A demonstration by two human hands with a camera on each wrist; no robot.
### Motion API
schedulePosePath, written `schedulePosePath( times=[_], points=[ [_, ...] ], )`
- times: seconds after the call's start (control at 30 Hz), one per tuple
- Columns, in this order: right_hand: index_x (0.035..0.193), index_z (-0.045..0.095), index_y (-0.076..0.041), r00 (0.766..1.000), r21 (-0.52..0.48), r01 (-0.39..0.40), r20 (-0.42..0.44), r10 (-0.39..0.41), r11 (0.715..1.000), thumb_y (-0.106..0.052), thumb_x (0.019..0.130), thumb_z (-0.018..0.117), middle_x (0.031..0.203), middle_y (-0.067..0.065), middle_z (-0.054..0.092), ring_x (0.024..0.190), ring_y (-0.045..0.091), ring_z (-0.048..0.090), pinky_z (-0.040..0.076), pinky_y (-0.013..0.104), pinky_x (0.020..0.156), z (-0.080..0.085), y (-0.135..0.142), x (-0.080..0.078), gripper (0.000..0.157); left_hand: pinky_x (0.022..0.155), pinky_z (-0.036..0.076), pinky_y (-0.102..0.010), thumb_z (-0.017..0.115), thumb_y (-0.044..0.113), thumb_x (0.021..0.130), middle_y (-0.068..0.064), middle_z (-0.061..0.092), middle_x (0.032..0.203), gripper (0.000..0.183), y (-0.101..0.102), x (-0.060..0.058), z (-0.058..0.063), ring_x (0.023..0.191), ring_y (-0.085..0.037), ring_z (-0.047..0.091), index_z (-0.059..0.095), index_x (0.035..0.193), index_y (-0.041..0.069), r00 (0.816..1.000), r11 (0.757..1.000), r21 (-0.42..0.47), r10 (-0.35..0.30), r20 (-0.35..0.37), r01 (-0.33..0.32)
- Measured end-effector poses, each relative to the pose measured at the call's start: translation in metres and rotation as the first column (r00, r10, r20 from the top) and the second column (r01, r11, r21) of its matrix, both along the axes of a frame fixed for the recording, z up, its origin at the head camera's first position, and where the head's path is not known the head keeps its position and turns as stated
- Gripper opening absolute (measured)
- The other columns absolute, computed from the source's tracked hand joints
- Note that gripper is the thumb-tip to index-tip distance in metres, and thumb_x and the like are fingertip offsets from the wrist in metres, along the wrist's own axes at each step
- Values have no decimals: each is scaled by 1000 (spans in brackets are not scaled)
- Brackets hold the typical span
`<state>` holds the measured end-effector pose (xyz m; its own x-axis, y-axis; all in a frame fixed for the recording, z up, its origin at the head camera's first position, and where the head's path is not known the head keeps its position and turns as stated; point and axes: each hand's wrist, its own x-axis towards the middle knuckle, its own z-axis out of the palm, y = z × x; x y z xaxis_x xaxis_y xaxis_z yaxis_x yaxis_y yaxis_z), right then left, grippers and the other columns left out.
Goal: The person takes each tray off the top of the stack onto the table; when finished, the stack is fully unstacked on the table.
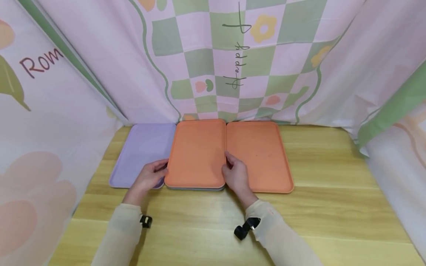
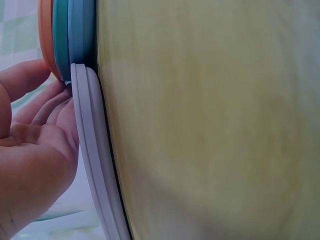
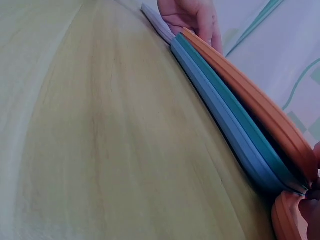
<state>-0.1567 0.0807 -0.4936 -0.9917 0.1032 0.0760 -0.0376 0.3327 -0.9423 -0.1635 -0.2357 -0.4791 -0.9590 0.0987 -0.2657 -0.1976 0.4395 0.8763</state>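
An orange tray [image 1: 196,153] tops a stack in the middle, with a teal tray [image 2: 61,40] and a blue tray [image 2: 82,35] under it. At its left edge, my left hand [image 1: 148,178] pinches the rim, thumb on the orange side and fingers lower down. My right hand [image 1: 237,176] grips the opposite edge, mostly cut off in the right wrist view. There, a dark gap shows between orange and teal near that hand. A purple tray [image 1: 143,146] lies left of the stack, below my left hand. Another orange tray [image 1: 261,159] lies on the right, partly behind my right hand.
The trays are lined up along the back of a wooden table [image 1: 199,229]. Behind them hangs a checkered curtain [image 1: 229,62], its lower edge close to their far rims. More printed fabric [image 1: 43,122] closes off the left side, and a green-banded curtain [image 1: 392,107] the right.
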Motion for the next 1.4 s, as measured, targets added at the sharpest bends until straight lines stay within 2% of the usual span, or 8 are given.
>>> schedulePosePath(
  times=[0.1,0.23,0.5,0.7,0.97,1.1,1.27,1.4],
  points=[
    [146,61,9,1000,-31,7,-15,-7,999,6,94,58,145,27,64,139,37,63,55,48,115,2,-1,0,52,119,53,-41,58,7,110,-28,55,158,49,1,0,1,149,-41,53,51,157,-3,1000,1000,-15,6,-4,-6],
    [145,62,9,999,-86,36,-21,-38,996,7,94,58,146,27,65,137,36,64,56,47,113,3,0,-1,52,122,49,-47,55,6,111,-28,58,156,47,1,0,2,148,-42,54,52,157,-3,1000,999,-43,-2,-13,1],
    [146,61,11,999,-191,38,-1,-38,981,7,93,56,147,31,62,138,42,62,54,46,113,1,5,-2,53,125,44,-54,57,3,109,-29,51,161,51,-2,0,1,153,-44,48,48,159,-4,1000,998,-62,-27,1,27],
    [150,57,10,995,-255,44,102,-19,966,4,96,59,151,32,59,141,43,60,53,47,113,0,9,-2,54,124,45,-52,58,1,108,-31,50,161,52,-2,-1,2,151,-45,49,48,159,-5,999,997,-62,-40,2,40],
    [146,62,7,983,-245,76,181,-32,967,0,95,63,139,30,68,136,38,66,58,16,95,4,11,-2,52,125,45,-53,58,3,109,-30,49,162,52,-1,0,3,151,-44,50,47,160,-3,999,997,-65,-31,20,32],
    [146,62,8,981,-257,99,186,-51,961,1,99,61,140,32,67,136,40,65,60,26,104,5,9,-1,48,126,44,-52,58,2,109,-30,49,161,52,-2,1,3,151,-44,49,47,160,-4,999,998,-57,-37,9,37],
    [149,58,9,978,-270,150,183,-102,951,1,105,57,146,32,63,140,39,62,53,45,118,7,5,1,45,127,41,-53,58,3,108,-30,50,161,53,-3,1,1,152,-45,47,47,159,-5,999,998,-48,-51,-11,50],
    [151,56,9,975,-321,184,182,-130,929,3,106,54,149,32,61,143,38,59,49,50,121,6,3,3,45,127,40,-53,59,4,108,-30,51,159,53,-4,1,1,152,-45,48,47,159,-6,998,996,-62,-59,-30,57]
  ],
)
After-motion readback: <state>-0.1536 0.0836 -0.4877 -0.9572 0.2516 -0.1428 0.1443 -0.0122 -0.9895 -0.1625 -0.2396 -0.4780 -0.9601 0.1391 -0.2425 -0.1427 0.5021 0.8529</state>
